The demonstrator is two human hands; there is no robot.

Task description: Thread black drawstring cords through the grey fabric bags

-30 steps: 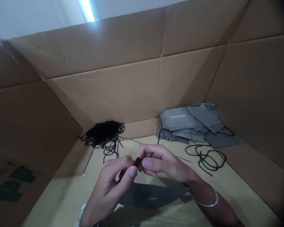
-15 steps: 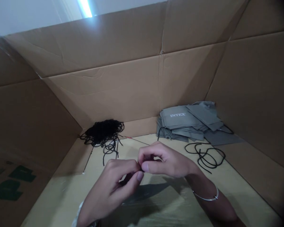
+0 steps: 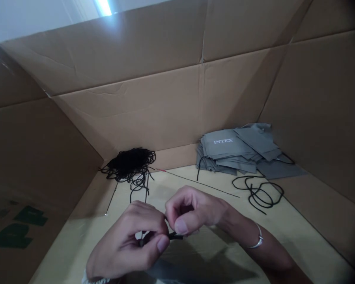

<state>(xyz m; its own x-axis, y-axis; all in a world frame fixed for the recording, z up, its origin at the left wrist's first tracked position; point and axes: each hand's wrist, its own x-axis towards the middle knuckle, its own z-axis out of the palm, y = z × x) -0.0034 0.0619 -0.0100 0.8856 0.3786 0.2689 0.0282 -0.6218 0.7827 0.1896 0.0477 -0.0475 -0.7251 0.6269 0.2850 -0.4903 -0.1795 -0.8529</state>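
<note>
My left hand is closed, with thumb and forefinger pinching a black cord whose short ends stick out past the fingertips. Close against it, my right hand is also closed, thumb and forefinger on the same cord; the exact grip is partly hidden by the fingers. Below both hands lies a blurred grey piece, cut off by the bottom of the view. Whether the cord joins it cannot be seen.
A heap of black cords lies at the back left. Grey INTEX bags are stacked at the back right, with a loose black cord in front. A thin rod lies between. Cardboard walls surround the yellowish surface.
Both hands have come slightly lower and to the left. Black cord ends now show beyond my left fingertips. More of the thin rod is uncovered behind my right hand.
</note>
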